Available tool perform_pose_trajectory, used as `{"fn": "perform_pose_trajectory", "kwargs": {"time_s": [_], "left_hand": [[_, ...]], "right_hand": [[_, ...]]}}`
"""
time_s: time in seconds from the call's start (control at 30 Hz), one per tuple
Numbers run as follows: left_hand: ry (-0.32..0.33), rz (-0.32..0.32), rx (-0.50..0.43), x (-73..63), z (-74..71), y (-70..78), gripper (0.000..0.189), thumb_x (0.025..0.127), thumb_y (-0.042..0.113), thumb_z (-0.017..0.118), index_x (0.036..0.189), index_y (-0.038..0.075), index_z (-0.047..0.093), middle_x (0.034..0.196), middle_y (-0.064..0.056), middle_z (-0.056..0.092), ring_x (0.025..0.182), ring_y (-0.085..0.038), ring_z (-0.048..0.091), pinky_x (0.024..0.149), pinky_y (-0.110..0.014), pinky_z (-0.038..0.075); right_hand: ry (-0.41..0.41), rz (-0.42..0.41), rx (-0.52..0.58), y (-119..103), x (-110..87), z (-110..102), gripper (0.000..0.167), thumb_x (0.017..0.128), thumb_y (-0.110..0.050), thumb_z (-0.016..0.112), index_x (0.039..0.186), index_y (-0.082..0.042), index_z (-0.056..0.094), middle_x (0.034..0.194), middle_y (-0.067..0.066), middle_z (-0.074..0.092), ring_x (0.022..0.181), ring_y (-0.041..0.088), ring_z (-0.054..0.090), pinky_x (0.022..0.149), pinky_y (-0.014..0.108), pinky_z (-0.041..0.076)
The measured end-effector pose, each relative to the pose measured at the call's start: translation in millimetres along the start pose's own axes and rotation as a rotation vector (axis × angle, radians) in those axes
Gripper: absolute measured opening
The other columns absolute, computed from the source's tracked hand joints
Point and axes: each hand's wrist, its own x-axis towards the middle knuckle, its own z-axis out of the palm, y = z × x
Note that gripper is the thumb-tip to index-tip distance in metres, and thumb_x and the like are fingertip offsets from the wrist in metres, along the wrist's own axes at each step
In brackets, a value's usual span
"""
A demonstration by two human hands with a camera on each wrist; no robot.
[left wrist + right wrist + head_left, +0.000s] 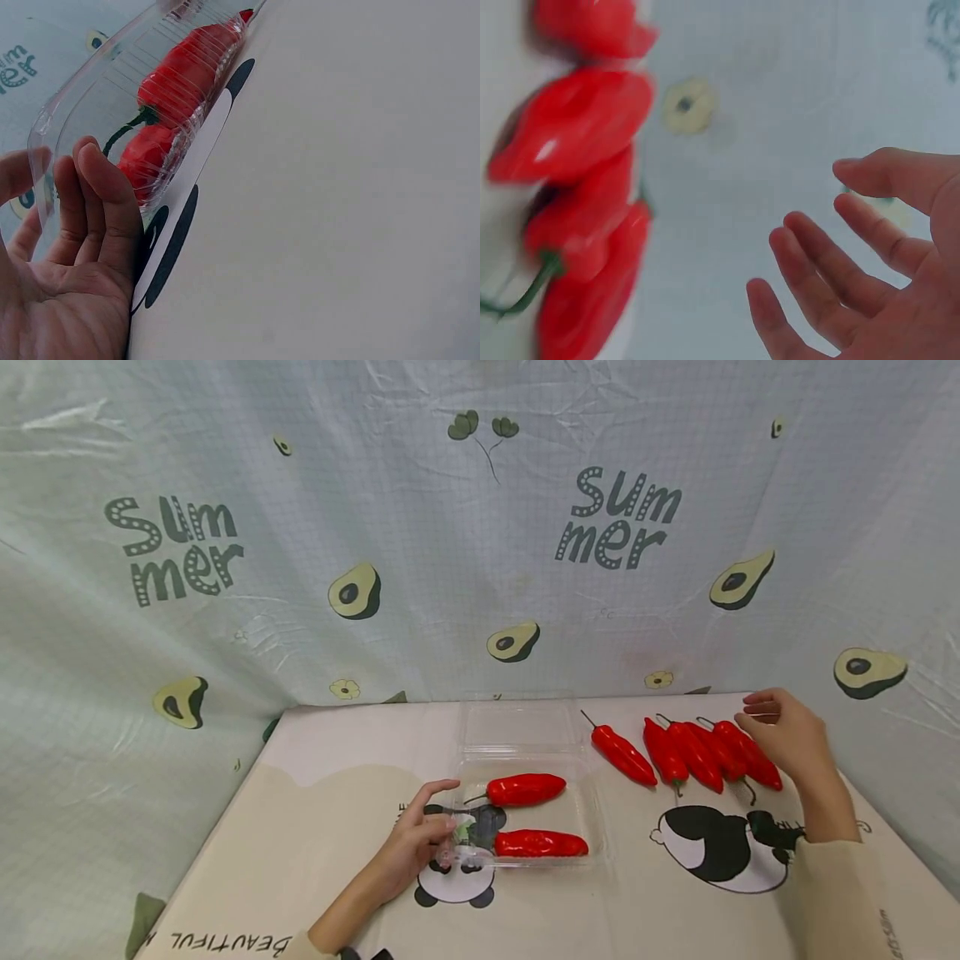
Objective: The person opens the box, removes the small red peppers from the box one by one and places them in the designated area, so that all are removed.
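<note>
A clear plastic container [596, 810] stands in the middle of the table with its lid [517, 722] folded back. Two red peppers lie inside: one at the back [525, 789], one at the front [542, 843]. My left hand [408, 839] holds the container's left side, its fingertips at the wall; the left wrist view shows the curled fingers [105, 187] against the plastic. On the right lies a row of several red peppers [697, 756]. My right hand [791, 735] hovers beside the rightmost pepper [757, 764], fingers loosely bent and nothing between them.
One pepper [624, 756] lies slightly apart, between the container and the row. Behind the table hangs a pale curtain [435, 527] with avocado prints. A panda-printed cloth [360, 860] covers the table.
</note>
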Motion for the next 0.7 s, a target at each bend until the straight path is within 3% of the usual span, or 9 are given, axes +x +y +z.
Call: {"fn": "perform_pose_trajectory", "kwargs": {"time_s": [0.2, 0.3, 0.33, 0.43, 0.47, 0.53, 0.7], "left_hand": [[-0.004, 0.0, -0.016, -1.1, -0.5, 0.4, 0.061, 0.103, 0.011, 0.053, 0.157, 0.012, 0.025, 0.069, 0.011, 0.057, 0.064, -0.007, 0.053, 0.065, -0.024, 0.049], [-0.006, -0.004, -0.03, 0.0, 0.3, 0.3, 0.061, 0.103, 0.01, 0.053, 0.157, 0.012, 0.026, 0.069, 0.01, 0.057, 0.063, -0.007, 0.054, 0.064, -0.024, 0.05], [-0.005, -0.007, -0.032, 0.4, 0.7, 0.2, 0.061, 0.102, 0.01, 0.053, 0.157, 0.013, 0.026, 0.069, 0.01, 0.058, 0.063, -0.007, 0.054, 0.064, -0.024, 0.05], [0.003, -0.016, -0.033, 1.3, 1.5, -0.6, 0.061, 0.102, 0.009, 0.053, 0.157, 0.013, 0.027, 0.07, 0.01, 0.059, 0.063, -0.006, 0.054, 0.064, -0.024, 0.05], [0.006, -0.019, -0.031, 1.4, 1.5, -0.9, 0.061, 0.102, 0.01, 0.053, 0.157, 0.014, 0.027, 0.07, 0.01, 0.059, 0.063, -0.006, 0.054, 0.064, -0.024, 0.05], [0.012, -0.025, -0.03, 1.0, 1.6, -0.7, 0.061, 0.102, 0.01, 0.054, 0.157, 0.014, 0.027, 0.07, 0.01, 0.059, 0.063, -0.006, 0.054, 0.064, -0.024, 0.05], [0.017, -0.023, -0.027, -0.8, -0.1, 0.8, 0.061, 0.102, 0.01, 0.054, 0.157, 0.014, 0.027, 0.07, 0.01, 0.059, 0.064, -0.006, 0.054, 0.064, -0.024, 0.05]], "right_hand": [[-0.006, -0.162, 0.055, -47, -12.7, 4, 0.046, 0.103, -0.024, 0.061, 0.138, 0.003, 0.05, 0.133, 0.033, 0.059, 0.119, 0.052, 0.055, 0.092, 0.066, 0.053], [-0.025, -0.233, 0.058, -69, -21.7, 9, 0.044, 0.102, -0.024, 0.064, 0.137, -0.001, 0.052, 0.131, 0.029, 0.062, 0.117, 0.047, 0.059, 0.089, 0.052, 0.059], [-0.036, -0.257, 0.065, -76, -24.6, 11, 0.043, 0.101, -0.024, 0.064, 0.136, -0.001, 0.053, 0.13, 0.028, 0.063, 0.116, 0.046, 0.061, 0.088, 0.042, 0.06], [-0.081, -0.34, 0.096, -97, -32.2, 21, 0.04, 0.1, -0.021, 0.067, 0.134, -0.003, 0.055, 0.127, 0.023, 0.066, 0.112, 0.04, 0.065, 0.085, 0.015, 0.051], [-0.103, -0.37, 0.106, -103, -34.0, 26, 0.039, 0.099, -0.02, 0.068, 0.133, -0.004, 0.056, 0.126, 0.022, 0.067, 0.111, 0.038, 0.066, 0.085, 0.012, 0.049], [-0.159, -0.426, 0.125, -117, -37.1, 38, 0.037, 0.098, -0.017, 0.07, 0.131, -0.005, 0.058, 0.123, 0.018, 0.07, 0.109, 0.035, 0.068, 0.086, 0.013, 0.051], [-0.356, -0.544, 0.126, -152, -40.1, 75, 0.035, 0.094, -0.013, 0.073, 0.127, -0.011, 0.062, 0.116, 0.008, 0.073, 0.105, 0.024, 0.069, 0.09, 0.041, 0.06]]}}
